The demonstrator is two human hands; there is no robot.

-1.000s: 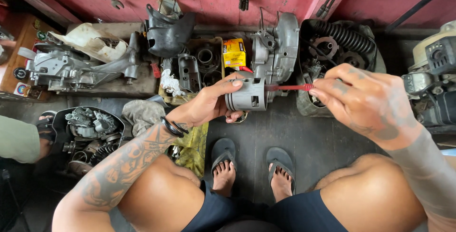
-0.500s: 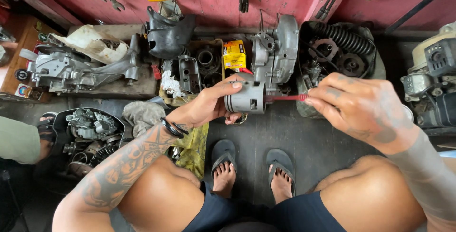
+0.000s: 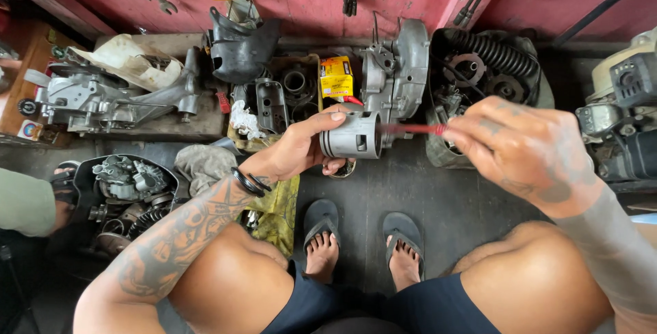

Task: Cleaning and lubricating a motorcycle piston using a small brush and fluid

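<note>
Left hand clamped round grey piston, held mid-air above floor, over sandalled feet. Right hand pinched on red-handled tool, tip at piston's open end. Hands apart, joined only through tool. Best kept: piston steady, tool level, light pressure. Engine casing just behind.

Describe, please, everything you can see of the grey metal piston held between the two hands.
The piston is a short, dull grey metal cylinder with ring grooves near its left end and a round pin hole in its side. It lies on its side in the air above the dark floor. The left hand grips it, thumb on top, fingers underneath. A red-handled tool, held by the right hand, enters its open right end.
</note>
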